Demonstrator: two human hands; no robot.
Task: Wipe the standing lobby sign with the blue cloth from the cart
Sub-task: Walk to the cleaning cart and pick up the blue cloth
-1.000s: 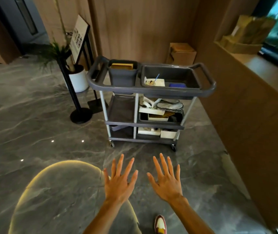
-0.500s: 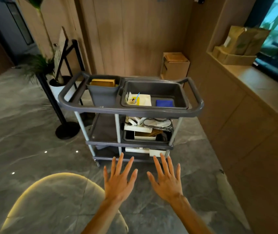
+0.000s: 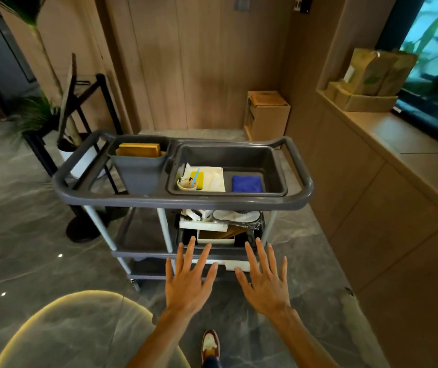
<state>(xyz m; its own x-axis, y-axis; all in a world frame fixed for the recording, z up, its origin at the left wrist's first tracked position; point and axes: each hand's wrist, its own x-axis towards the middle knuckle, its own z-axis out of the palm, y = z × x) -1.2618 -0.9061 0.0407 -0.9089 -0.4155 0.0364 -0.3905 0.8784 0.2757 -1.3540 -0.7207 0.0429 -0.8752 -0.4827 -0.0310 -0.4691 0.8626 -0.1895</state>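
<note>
Wood-panelled lobby with grey marble floor point(image 3: 26, 248): the grey service cart point(image 3: 183, 201) is filling more of the view than a second ago.

The cart is now standing nearer, at 12 o'clock from the hands; its top tray point(image 3: 273, 158) is showing its contents more plainly than before. The blue cloth point(image 3: 247, 184) is lying folded in that tray, at 3 o'clock from a white paper sheet carrying a paper cup point(image 3: 186, 184). The standing lobby sign point(image 3: 67, 102) is leaning on its black frame at 10 o'clock from the cart, beside a potted plant point(image 3: 34, 115). The left hand point(image 3: 188, 281) and right hand point(image 3: 265, 284) are staying spread flat, fingers straight, grasping nothing, as earlier, low before the cart's lower shelves. A cardboard box point(image 3: 267, 115) is sitting against the wall at 1 o'clock.
</note>
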